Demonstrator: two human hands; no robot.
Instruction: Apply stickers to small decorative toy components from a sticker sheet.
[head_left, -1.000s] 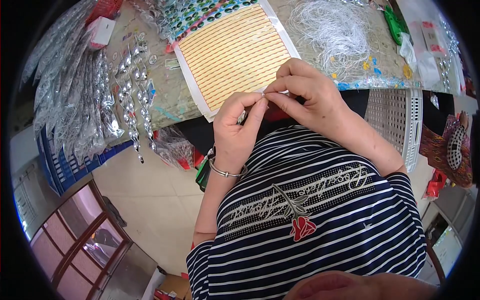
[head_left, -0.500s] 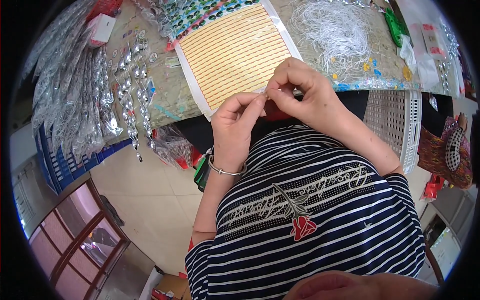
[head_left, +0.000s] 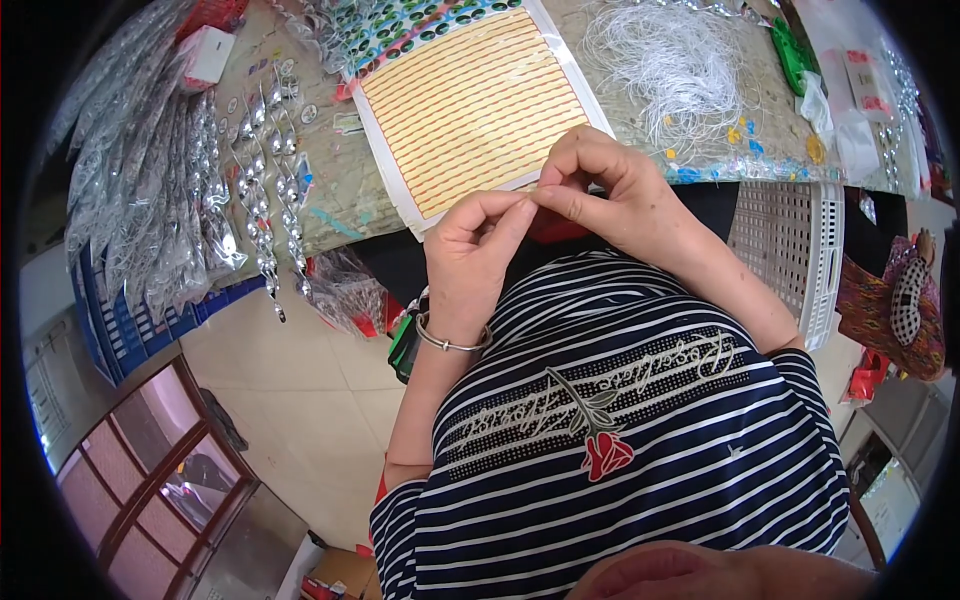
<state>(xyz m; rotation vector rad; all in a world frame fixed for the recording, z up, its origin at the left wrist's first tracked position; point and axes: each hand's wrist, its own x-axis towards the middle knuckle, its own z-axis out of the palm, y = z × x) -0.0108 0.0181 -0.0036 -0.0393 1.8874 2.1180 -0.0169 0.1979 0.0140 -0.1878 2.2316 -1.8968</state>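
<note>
Near the table edge, left hand (head_left: 478, 243) and right hand (head_left: 605, 192) meet, fingertips pinched together on something too small to see; the striped sheet (head_left: 478, 105) beyond looks mostly full.

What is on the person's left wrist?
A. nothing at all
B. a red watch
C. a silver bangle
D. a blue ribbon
C: a thin silver bangle circles the wrist just below the left hand.
</note>
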